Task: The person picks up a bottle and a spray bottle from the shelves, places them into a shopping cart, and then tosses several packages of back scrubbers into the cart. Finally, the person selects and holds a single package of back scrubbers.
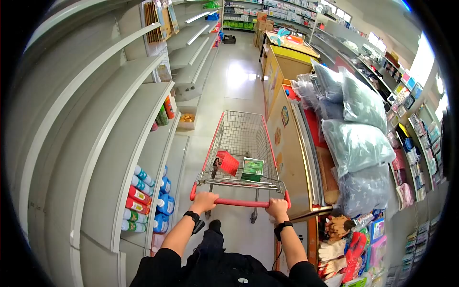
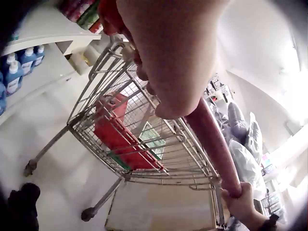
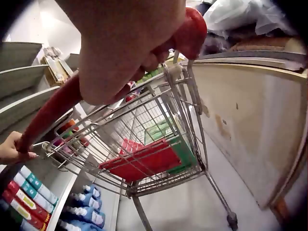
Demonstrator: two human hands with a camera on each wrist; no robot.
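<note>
Both hands grip the red handle (image 1: 242,203) of a wire shopping cart (image 1: 241,131). The left hand (image 1: 204,203) curls round the handle's left part, and the right hand (image 1: 277,209) round its right end. Inside the cart, near the handle, lie a red box-like item (image 1: 226,163) and a green box (image 1: 252,169). Through the wire in the right wrist view, the red item (image 3: 142,161) sits beside the green one (image 3: 183,155). The left wrist view shows the left hand (image 2: 168,57) large over the handle, its fingers partly hidden.
Grey shelves (image 1: 110,124) line the left, with blue bottles (image 1: 165,204) and spray cans low down. Close on the right runs a wooden counter (image 1: 287,138) piled with bagged pillows (image 1: 358,143). Gloves (image 1: 332,251) lie nearer. The tiled aisle (image 1: 234,91) stretches ahead, a black crate (image 1: 229,39) at its far end.
</note>
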